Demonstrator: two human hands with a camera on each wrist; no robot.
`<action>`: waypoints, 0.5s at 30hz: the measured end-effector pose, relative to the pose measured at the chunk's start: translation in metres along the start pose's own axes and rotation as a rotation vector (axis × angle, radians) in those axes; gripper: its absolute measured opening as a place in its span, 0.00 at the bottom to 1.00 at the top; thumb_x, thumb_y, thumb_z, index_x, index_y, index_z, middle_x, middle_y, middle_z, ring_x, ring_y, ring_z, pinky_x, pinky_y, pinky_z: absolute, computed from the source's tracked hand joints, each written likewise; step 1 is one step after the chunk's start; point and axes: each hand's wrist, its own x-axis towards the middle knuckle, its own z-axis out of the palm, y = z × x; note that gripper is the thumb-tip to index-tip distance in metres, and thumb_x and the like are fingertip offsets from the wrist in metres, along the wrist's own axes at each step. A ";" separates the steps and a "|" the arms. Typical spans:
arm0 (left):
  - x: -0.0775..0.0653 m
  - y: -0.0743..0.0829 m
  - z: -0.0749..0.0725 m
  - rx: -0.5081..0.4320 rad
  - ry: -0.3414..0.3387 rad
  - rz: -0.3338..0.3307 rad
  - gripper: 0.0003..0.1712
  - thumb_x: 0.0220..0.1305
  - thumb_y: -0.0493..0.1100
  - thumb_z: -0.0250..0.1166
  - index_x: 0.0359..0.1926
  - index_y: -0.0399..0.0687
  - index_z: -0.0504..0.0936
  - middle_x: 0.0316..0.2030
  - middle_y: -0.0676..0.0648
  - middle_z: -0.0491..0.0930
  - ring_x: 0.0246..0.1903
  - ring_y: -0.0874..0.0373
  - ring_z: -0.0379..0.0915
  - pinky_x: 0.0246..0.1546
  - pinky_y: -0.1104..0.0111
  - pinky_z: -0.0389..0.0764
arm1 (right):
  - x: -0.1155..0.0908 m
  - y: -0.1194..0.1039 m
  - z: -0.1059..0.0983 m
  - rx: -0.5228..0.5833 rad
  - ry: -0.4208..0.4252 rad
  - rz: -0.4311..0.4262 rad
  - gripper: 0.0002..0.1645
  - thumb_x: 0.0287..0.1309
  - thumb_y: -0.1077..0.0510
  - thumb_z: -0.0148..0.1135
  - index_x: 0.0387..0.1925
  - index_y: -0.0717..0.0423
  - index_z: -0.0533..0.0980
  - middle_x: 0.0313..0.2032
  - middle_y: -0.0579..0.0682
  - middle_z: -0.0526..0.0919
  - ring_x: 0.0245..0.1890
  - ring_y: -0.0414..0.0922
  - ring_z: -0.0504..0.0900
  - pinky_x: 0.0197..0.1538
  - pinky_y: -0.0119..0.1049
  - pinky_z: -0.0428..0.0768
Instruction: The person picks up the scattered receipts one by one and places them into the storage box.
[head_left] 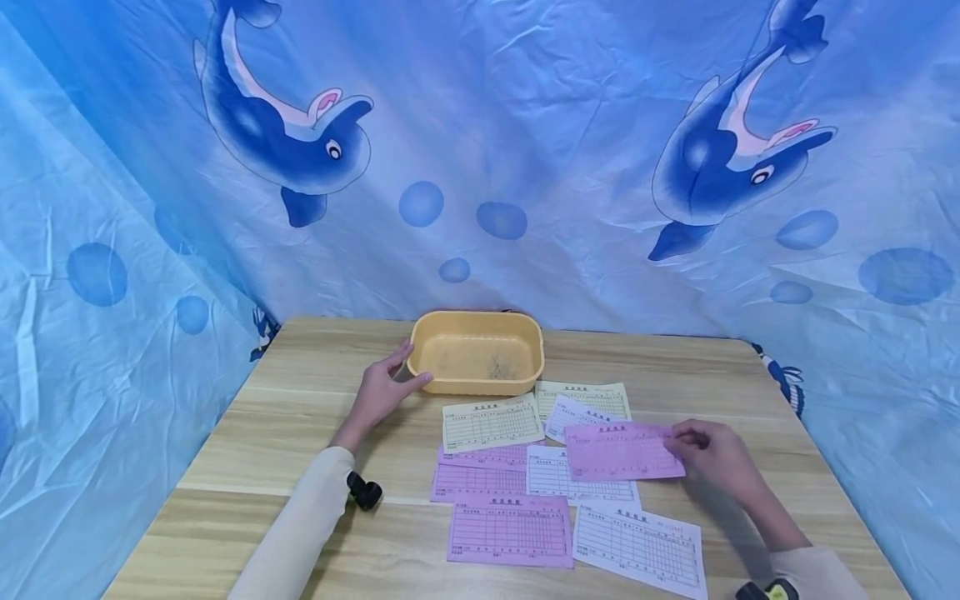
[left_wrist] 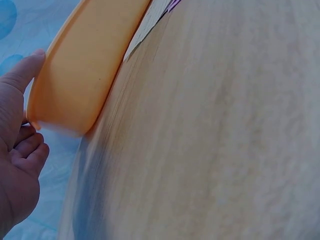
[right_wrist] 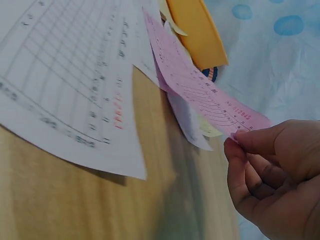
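My right hand [head_left: 716, 458] pinches the right edge of a pink receipt slip [head_left: 618, 452] between thumb and fingers. In the right wrist view the pinched slip [right_wrist: 200, 85] slants up from the other papers, its printed grid and red number showing. At the back of the table, my left hand [head_left: 382, 387] grips the near left corner of a yellow-orange plastic basin [head_left: 476, 387]. Seen from the left wrist, the thumb [left_wrist: 27, 70] lies against the basin's wall [left_wrist: 82, 75] while the other fingers curl at its end.
More slips lie spread before the basin: pale yellow ones [head_left: 491, 423], pink ones [head_left: 510, 533] and white ones [head_left: 637, 546], several overlapping. The wooden table [head_left: 247, 467] ends at a blue dolphin-printed curtain [head_left: 585, 275] behind and at the sides.
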 end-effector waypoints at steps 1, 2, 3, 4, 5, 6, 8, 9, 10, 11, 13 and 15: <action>0.000 0.000 0.000 0.001 -0.001 -0.002 0.51 0.58 0.59 0.76 0.74 0.39 0.67 0.77 0.42 0.60 0.76 0.45 0.56 0.74 0.51 0.64 | 0.001 -0.001 -0.002 0.004 -0.001 0.001 0.08 0.66 0.62 0.66 0.45 0.61 0.83 0.36 0.51 0.86 0.34 0.43 0.82 0.30 0.29 0.80; 0.000 0.000 0.000 0.000 0.002 -0.006 0.51 0.58 0.59 0.76 0.73 0.39 0.67 0.76 0.42 0.60 0.76 0.45 0.56 0.74 0.52 0.64 | 0.001 -0.001 -0.003 0.005 0.000 0.003 0.08 0.66 0.62 0.66 0.44 0.61 0.83 0.36 0.51 0.86 0.34 0.43 0.82 0.30 0.29 0.80; 0.000 0.000 0.000 0.001 0.002 -0.009 0.51 0.58 0.59 0.76 0.73 0.39 0.67 0.76 0.43 0.60 0.76 0.46 0.56 0.74 0.52 0.64 | 0.002 -0.002 -0.005 0.008 -0.001 0.007 0.08 0.66 0.62 0.66 0.44 0.61 0.83 0.36 0.51 0.86 0.34 0.43 0.82 0.30 0.28 0.80; 0.001 0.001 0.000 -0.001 0.004 -0.012 0.51 0.58 0.59 0.77 0.73 0.40 0.67 0.76 0.43 0.60 0.76 0.46 0.56 0.74 0.53 0.64 | 0.002 -0.002 -0.007 0.015 -0.004 0.011 0.08 0.66 0.62 0.66 0.44 0.61 0.82 0.37 0.51 0.86 0.35 0.44 0.82 0.30 0.29 0.80; 0.001 0.001 0.000 0.000 0.004 -0.011 0.51 0.58 0.59 0.77 0.73 0.39 0.67 0.76 0.43 0.60 0.76 0.46 0.56 0.74 0.53 0.64 | 0.003 -0.003 -0.008 0.023 -0.004 0.009 0.08 0.66 0.62 0.66 0.45 0.62 0.82 0.37 0.52 0.86 0.35 0.44 0.82 0.30 0.29 0.81; 0.001 0.001 0.000 0.002 0.003 -0.011 0.51 0.58 0.59 0.76 0.74 0.39 0.67 0.76 0.43 0.60 0.76 0.46 0.56 0.74 0.53 0.64 | 0.004 -0.003 -0.010 0.030 -0.002 0.004 0.09 0.66 0.62 0.66 0.45 0.62 0.82 0.37 0.52 0.86 0.35 0.44 0.82 0.31 0.29 0.81; 0.001 0.001 0.000 0.003 0.001 -0.011 0.51 0.58 0.60 0.76 0.74 0.39 0.67 0.76 0.43 0.60 0.76 0.46 0.56 0.74 0.53 0.64 | 0.006 -0.004 -0.013 0.036 0.009 -0.016 0.10 0.67 0.61 0.65 0.46 0.62 0.82 0.39 0.54 0.86 0.35 0.43 0.82 0.31 0.29 0.81; 0.001 0.001 -0.001 0.003 0.000 -0.011 0.52 0.57 0.60 0.76 0.74 0.39 0.66 0.76 0.43 0.60 0.76 0.46 0.56 0.74 0.53 0.64 | 0.007 -0.004 -0.014 0.041 0.017 -0.027 0.10 0.68 0.60 0.65 0.47 0.63 0.82 0.39 0.54 0.86 0.35 0.43 0.82 0.32 0.28 0.82; 0.001 0.001 -0.001 0.005 -0.001 -0.011 0.52 0.57 0.61 0.76 0.74 0.39 0.66 0.76 0.43 0.60 0.76 0.46 0.56 0.74 0.53 0.64 | 0.008 -0.004 -0.015 0.047 0.024 -0.037 0.11 0.68 0.60 0.65 0.47 0.63 0.82 0.40 0.55 0.86 0.35 0.42 0.82 0.33 0.28 0.82; 0.001 0.001 -0.001 0.006 -0.002 -0.011 0.52 0.57 0.61 0.76 0.74 0.39 0.66 0.77 0.43 0.60 0.76 0.46 0.56 0.74 0.53 0.63 | 0.009 -0.005 -0.016 0.055 0.032 -0.044 0.12 0.68 0.60 0.65 0.48 0.64 0.82 0.41 0.56 0.86 0.35 0.42 0.82 0.33 0.28 0.83; 0.001 0.001 -0.001 0.005 -0.003 -0.013 0.52 0.57 0.62 0.76 0.73 0.39 0.66 0.77 0.43 0.60 0.76 0.47 0.55 0.74 0.53 0.63 | 0.012 -0.007 -0.019 0.079 0.040 -0.046 0.14 0.69 0.58 0.65 0.50 0.64 0.82 0.44 0.58 0.86 0.36 0.40 0.82 0.35 0.27 0.84; 0.001 0.001 -0.001 0.003 -0.003 -0.016 0.52 0.57 0.62 0.76 0.73 0.39 0.67 0.77 0.42 0.60 0.76 0.47 0.55 0.75 0.53 0.63 | 0.015 -0.011 -0.020 0.120 0.040 -0.029 0.17 0.70 0.57 0.65 0.52 0.66 0.81 0.45 0.60 0.86 0.37 0.39 0.83 0.37 0.27 0.85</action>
